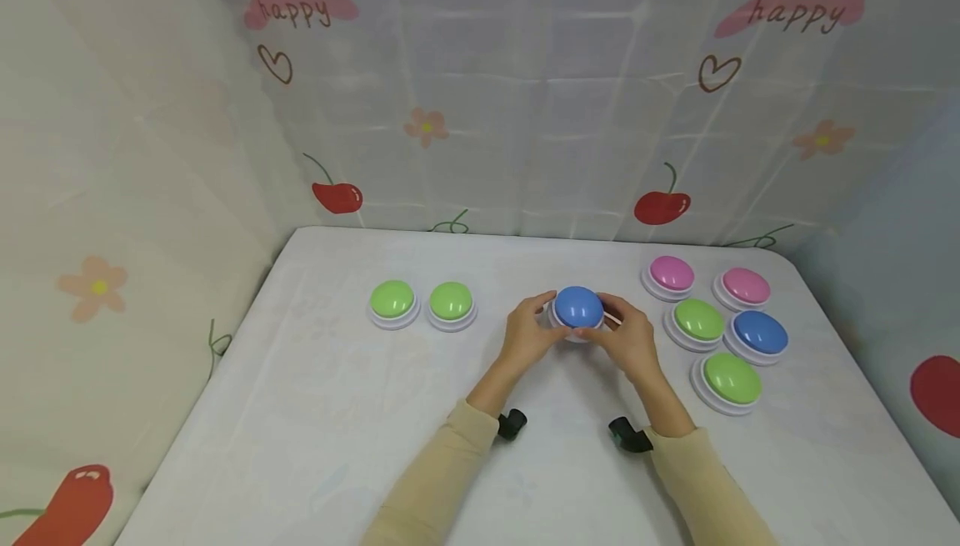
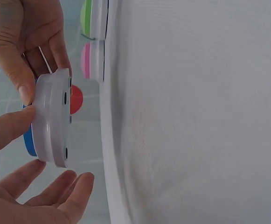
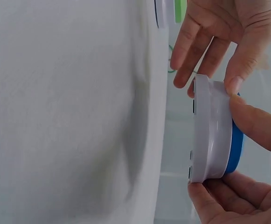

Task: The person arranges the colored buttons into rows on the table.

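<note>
A blue push button (image 1: 579, 307) with a white base is held between both hands, a little above the white table. My left hand (image 1: 527, 334) grips its left side, thumb at the near edge. From the right, my right hand (image 1: 628, 344) grips the opposite side, its thumb close to the other thumb. In the left wrist view, the white base (image 2: 51, 121) shows dark feet on its underside, facing the table. The right wrist view shows the blue dome (image 3: 236, 147) pointing away from the table, partly hidden by fingers.
Two green buttons (image 1: 392, 299) stand side by side to the left on the white table (image 1: 300, 446). At the right is a group: two pink buttons (image 1: 672, 274), two green buttons (image 1: 732, 378) and another blue button (image 1: 760, 333). A printed curtain (image 1: 525, 112) hangs behind.
</note>
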The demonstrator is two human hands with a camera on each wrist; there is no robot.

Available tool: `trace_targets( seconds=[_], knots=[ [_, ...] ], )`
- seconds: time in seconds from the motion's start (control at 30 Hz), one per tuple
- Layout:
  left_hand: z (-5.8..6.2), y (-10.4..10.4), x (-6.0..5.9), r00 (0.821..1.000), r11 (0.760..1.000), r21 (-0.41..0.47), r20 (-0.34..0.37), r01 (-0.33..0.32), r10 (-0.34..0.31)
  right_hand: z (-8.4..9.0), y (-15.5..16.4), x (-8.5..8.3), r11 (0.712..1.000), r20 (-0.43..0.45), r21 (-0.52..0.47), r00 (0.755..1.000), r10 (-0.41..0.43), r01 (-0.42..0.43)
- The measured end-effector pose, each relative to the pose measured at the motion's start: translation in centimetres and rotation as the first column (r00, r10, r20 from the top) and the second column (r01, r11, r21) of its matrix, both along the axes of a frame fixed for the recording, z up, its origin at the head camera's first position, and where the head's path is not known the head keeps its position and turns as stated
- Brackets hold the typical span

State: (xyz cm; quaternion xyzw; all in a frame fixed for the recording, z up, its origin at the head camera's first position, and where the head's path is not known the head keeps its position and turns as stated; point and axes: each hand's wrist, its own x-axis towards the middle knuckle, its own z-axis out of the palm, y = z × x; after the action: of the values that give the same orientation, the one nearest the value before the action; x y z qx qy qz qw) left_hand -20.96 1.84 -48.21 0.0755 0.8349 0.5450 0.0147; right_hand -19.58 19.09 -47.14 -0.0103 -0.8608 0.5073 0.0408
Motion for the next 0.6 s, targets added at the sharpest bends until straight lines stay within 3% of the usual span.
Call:
trace_targets(
  seconds=[0.6],
  knots=[
    [0.2,-5.4,-0.5,0.992,0.989,0.079,0.013,-0.127,0.126,0.2,-5.9,-2.3,0.993,0.015,0.003,0.993,0.116,-0.116]
  ],
)
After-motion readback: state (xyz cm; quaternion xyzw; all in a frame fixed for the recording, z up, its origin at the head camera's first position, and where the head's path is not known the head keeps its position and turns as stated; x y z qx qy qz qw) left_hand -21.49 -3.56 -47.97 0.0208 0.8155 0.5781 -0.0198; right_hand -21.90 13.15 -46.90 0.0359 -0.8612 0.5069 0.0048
